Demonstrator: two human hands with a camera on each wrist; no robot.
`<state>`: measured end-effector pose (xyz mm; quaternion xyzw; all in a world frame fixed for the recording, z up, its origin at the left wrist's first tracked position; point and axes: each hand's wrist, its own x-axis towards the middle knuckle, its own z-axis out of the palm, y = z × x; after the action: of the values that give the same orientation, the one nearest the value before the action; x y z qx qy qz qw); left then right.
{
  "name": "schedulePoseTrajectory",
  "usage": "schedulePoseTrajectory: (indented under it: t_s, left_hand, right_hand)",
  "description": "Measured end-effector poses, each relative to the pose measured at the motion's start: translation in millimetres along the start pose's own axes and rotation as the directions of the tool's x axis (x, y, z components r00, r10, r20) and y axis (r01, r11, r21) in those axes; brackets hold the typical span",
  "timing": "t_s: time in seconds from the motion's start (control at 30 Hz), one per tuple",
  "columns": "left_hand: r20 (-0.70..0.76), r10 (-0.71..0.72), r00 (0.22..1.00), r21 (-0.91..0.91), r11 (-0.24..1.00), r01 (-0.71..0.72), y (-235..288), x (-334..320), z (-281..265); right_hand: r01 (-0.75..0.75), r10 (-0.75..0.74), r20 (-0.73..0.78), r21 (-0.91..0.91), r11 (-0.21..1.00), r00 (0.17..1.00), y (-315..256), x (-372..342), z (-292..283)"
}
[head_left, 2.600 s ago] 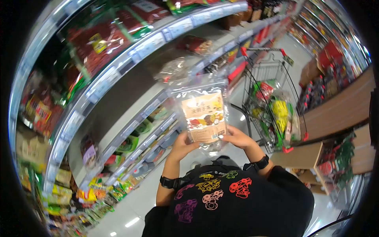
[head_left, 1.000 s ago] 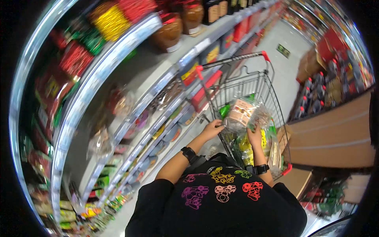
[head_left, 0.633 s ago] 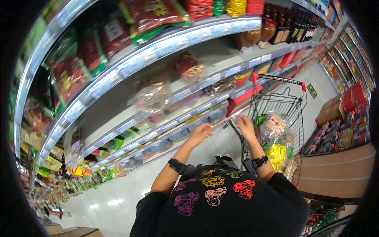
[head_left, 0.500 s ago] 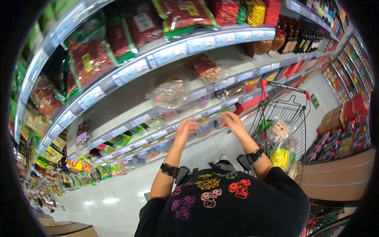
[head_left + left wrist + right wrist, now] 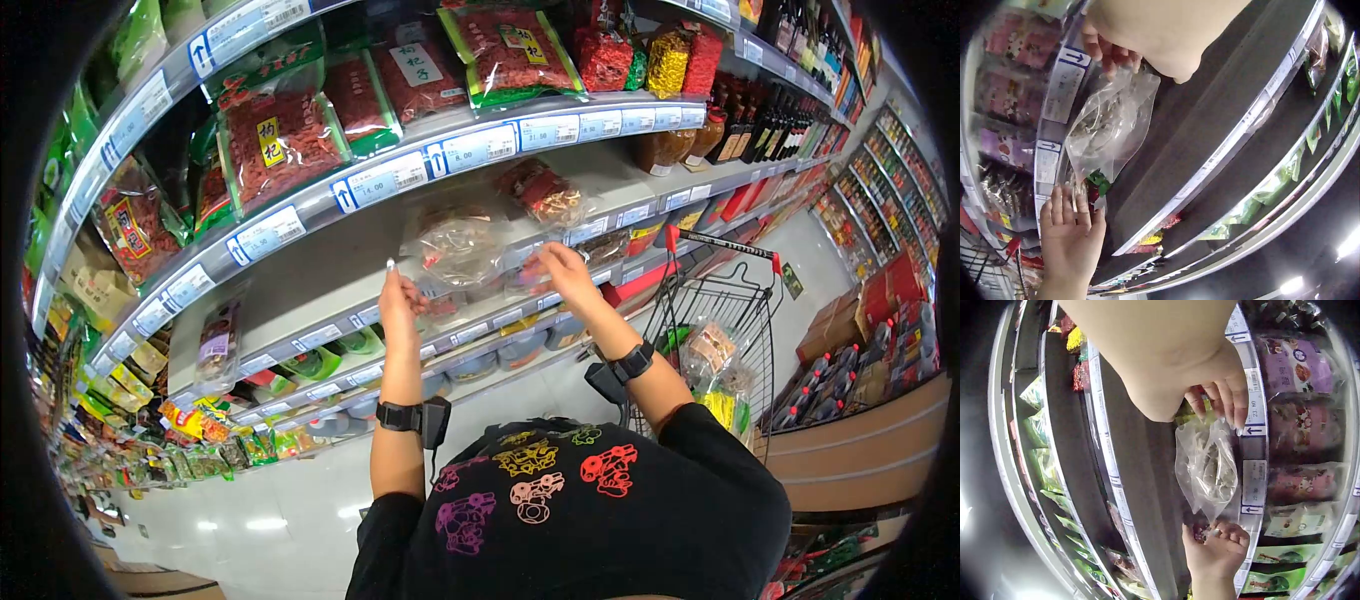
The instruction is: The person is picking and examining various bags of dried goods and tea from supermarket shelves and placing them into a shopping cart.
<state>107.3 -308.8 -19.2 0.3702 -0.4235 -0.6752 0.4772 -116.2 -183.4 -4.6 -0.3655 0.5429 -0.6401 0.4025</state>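
A clear plastic bag of dried goods (image 5: 460, 248) lies at the front of a middle shelf; in the left wrist view the bag (image 5: 1110, 125) looks crinkled and see-through. At its left is my left hand (image 5: 402, 305), fingers loosely bent. My right hand (image 5: 568, 275) hangs off its right side, fingers relaxed and a little blurred. In the right wrist view the bag (image 5: 1207, 465) lies between my right hand (image 5: 1219, 394) and my left hand (image 5: 1215, 550). Neither hand grips it; whether fingertips touch it, I cannot tell.
A second bag, with red contents (image 5: 545, 192), lies farther right on that shelf. Red packets (image 5: 280, 145) fill the shelf above. The wire cart (image 5: 715, 310) stands at the right, holding several bags. A lone packet (image 5: 217, 345) lies at the shelf's left.
The tan-labelled bag, held in both hands earlier, now lies in the cart. Both hands have moved left and up from the cart to the shelf, and spread apart around the clear bag.
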Motion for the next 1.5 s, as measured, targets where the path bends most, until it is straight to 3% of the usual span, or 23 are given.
schedulePoseTrajectory:
  t_s: [0.13,0.23,0.33,0.53,0.73,0.87,0.97,1.07,1.1,1.2,1.23,1.33,1.5]
  left_hand:
    - [-0.025,0.092,0.995,0.266,0.961,-0.082,9,11,12]
    - [0.035,0.115,0.993,0.334,0.935,-0.12,2,24,10]
    - [0.012,-0.009,1.0,0.33,0.944,0.005,12,23,13]
    - [0.009,-0.014,1.0,0.241,0.971,0.011,9,16,20]
    - [0.083,0.116,0.99,0.019,0.993,-0.118,1,-4,19]
    - [0.158,0.159,0.975,0.155,0.971,-0.183,4,-24,6]
    - [0.29,0.119,0.95,0.358,0.907,-0.223,18,-47,-3]
    - [0.358,0.036,0.933,0.312,0.937,-0.156,14,-60,-8]
    - [0.406,0.014,0.914,0.32,0.934,-0.156,11,-60,-14]
    - [0.402,0.015,0.915,0.233,0.965,-0.119,-3,-64,-13]
    - [0.417,0.029,0.908,0.236,0.962,-0.139,-9,-62,-16]
    - [0.351,-0.017,0.936,0.289,0.953,-0.091,-11,-69,-14]
    - [0.338,-0.007,0.941,0.222,0.972,-0.072,-29,-69,-18]
  right_hand:
    - [-0.073,0.078,-0.057,0.085,0.994,0.995,-9,15,7]
    - [-0.129,0.132,-0.041,0.061,0.99,0.99,-12,24,19]
    - [-0.185,0.185,0.004,0.067,0.98,0.983,-13,30,28]
    - [-0.216,0.216,0.022,0.009,0.976,0.976,-9,43,25]
    - [-0.259,0.258,0.049,0.022,0.966,0.965,-13,40,23]
    - [-0.311,0.31,0.212,-0.031,0.95,0.927,-15,27,13]
    - [-0.341,0.349,0.405,-0.095,0.935,0.845,-8,16,-1]
    - [-0.323,0.319,0.355,-0.049,0.945,0.879,-6,-1,0]
    - [-0.35,0.315,0.401,0.016,0.937,0.86,-2,-1,-4]
    - [-0.218,0.218,0.477,-0.054,0.974,0.851,21,-1,-11]
    - [-0.3,0.262,0.447,0.014,0.954,0.855,21,-2,-10]
    - [-0.154,0.165,0.39,-0.06,0.986,0.906,22,-6,-9]
    - [-0.14,0.155,0.347,-0.067,0.988,0.925,34,-7,-11]
